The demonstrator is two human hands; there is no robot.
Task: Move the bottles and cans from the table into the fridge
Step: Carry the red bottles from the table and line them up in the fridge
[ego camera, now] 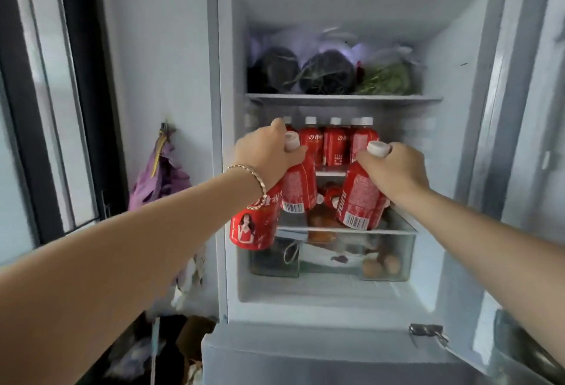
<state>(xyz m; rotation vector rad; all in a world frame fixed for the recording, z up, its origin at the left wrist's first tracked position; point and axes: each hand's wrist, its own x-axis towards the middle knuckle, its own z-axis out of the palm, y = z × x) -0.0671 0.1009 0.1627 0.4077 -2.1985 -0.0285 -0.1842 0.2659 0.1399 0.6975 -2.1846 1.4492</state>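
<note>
Close by, the left hand (266,155) has its fingers curled round the necks of two red bottles, the lower bottle (253,228) and the upper bottle (299,189). The right hand (397,167) clamps the neck of a third bottle (360,201). All three hang tilted at the open fridge (351,299), before its clear drawer (391,250). Deeper in, a row of bottles (334,146) stands on the middle shelf, with bagged greens (385,79) above.

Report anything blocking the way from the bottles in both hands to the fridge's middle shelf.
Nothing lies across the opening. But a row of red bottles already stands on the middle shelf, right behind the held bottles in the left hand and right hand.
</note>
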